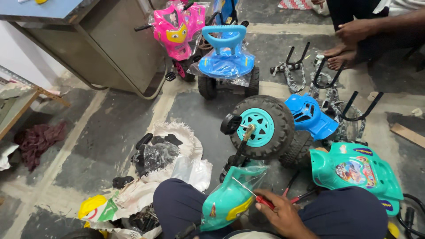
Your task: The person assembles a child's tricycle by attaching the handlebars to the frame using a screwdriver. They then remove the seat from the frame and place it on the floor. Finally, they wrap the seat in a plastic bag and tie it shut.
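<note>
A red-handled screwdriver (pixel 260 200) is gripped in the right hand (pixel 283 214), its fingers curled shut around the handle; the left hand is not seen.

The tip is laid against a teal plastic toy body panel (pixel 228 197) resting on the lap, just below one black wheel with a teal hub (pixel 262 127). Two assembled ride-on toys are counted behind: one pink (pixel 177 31), one blue (pixel 227 57). Three black handlebar forks (pixel 327 84) lie at right, beside another person's hand (pixel 354 30) and feet.
</note>
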